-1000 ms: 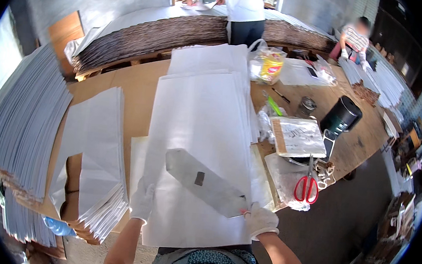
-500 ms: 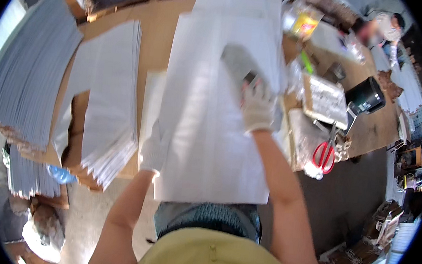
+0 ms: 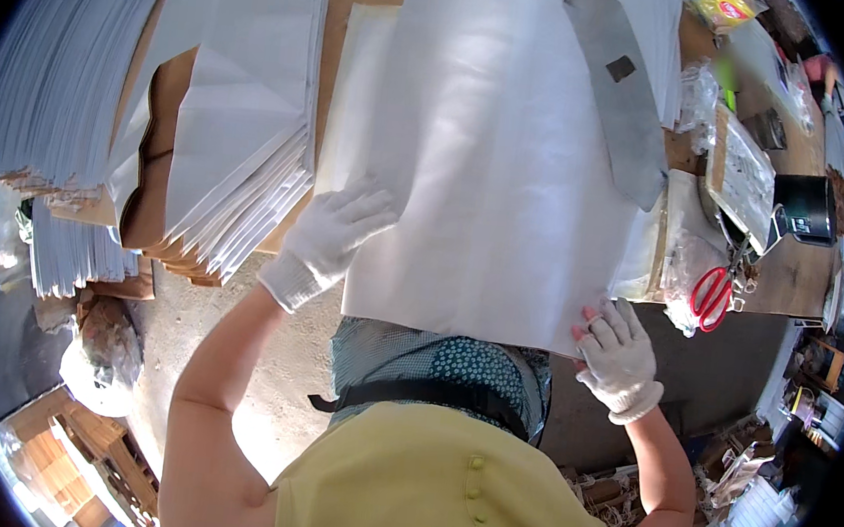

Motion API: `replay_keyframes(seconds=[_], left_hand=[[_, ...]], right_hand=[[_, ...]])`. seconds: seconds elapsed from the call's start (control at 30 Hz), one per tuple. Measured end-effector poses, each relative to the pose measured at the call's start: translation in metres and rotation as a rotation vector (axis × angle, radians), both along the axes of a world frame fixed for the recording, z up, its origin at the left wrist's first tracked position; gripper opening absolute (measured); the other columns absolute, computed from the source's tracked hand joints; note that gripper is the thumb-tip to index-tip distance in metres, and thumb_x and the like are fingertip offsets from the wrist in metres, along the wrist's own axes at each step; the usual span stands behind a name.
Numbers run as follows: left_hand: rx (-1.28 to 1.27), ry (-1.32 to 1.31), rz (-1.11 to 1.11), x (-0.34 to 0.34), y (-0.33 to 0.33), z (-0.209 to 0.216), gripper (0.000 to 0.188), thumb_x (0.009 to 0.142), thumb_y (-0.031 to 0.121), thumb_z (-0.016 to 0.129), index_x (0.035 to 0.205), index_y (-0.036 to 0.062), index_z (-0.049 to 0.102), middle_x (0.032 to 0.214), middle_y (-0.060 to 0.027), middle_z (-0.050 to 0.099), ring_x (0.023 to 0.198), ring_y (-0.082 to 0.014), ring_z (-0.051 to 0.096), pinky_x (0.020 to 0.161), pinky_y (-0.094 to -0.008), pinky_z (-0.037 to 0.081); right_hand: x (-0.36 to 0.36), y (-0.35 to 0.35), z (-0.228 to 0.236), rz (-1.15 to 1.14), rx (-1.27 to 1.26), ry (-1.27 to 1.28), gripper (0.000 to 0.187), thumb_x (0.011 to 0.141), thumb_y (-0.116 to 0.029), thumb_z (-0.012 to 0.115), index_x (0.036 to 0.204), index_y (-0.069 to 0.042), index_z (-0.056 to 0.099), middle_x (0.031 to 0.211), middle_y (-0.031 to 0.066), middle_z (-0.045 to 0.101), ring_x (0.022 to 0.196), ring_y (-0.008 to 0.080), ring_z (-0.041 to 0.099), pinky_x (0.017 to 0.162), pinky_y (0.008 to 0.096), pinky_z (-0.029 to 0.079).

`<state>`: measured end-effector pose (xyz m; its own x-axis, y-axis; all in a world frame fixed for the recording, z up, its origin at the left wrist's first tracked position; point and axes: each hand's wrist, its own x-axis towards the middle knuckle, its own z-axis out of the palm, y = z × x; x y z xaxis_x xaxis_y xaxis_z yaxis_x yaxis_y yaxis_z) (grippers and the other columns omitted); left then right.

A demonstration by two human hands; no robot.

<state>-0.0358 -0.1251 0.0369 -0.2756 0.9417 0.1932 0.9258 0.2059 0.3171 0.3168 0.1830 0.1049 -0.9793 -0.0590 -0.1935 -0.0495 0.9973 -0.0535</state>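
Observation:
A large white paper sheet [image 3: 484,239] lies before me, its near edge reaching my waist. Across its left edge rests my left hand [image 3: 334,241] in a white knitted glove, fingers stretched out and palm down. My right hand [image 3: 619,361], gloved too but with some bare fingertips, is at the sheet's near right corner. Its fingers lie over the edge with the thumb just below, closed on the corner. On the sheet's far right part sits a long grey flat plate [image 3: 620,120] with pointed ends and a small dark square mark; neither hand touches it.
To the left are a folded white paper stack [image 3: 244,117] with brown insides and a taller stack [image 3: 68,62]. On the right lie red-handled scissors [image 3: 711,297], a black cup [image 3: 805,209], a plastic-wrapped board [image 3: 743,176] and a yellow packet [image 3: 725,7].
My right hand has left the grey plate and come down to the sheet's near right corner. My left hand has shifted onto the sheet's left edge. The view has tilted nearer to my body.

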Motion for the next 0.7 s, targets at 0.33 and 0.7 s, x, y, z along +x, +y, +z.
replay_keyframes(seconds=[0.33, 0.7], left_hand=[[-0.115, -0.623, 0.28, -0.013, -0.011, 0.011, 0.011, 0.095, 0.008, 0.073, 0.106, 0.0081, 0.074, 0.11, -0.0101, 0.077, 0.105, -0.0196, 0.073, 0.084, -0.0329, 0.059], [0.411, -0.524, 0.794, 0.007, 0.056, -0.015, 0.03, 0.103, 0.027, 0.067, 0.084, 0.0041, 0.071, 0.062, -0.0075, 0.064, 0.051, -0.0181, 0.059, 0.053, -0.0337, 0.048]], right_hand=[[-0.033, 0.036, -0.004, -0.827, -0.816, 0.853, 0.015, 0.105, -0.015, 0.067, 0.109, -0.001, 0.071, 0.098, 0.0011, 0.069, 0.086, 0.0125, 0.06, 0.08, 0.0298, 0.049], [-0.101, 0.058, -0.087, -1.304, -0.842, 0.885, 0.036, 0.108, -0.015, 0.049, 0.134, 0.006, 0.062, 0.115, 0.0069, 0.069, 0.101, 0.0146, 0.061, 0.089, 0.0314, 0.05]])
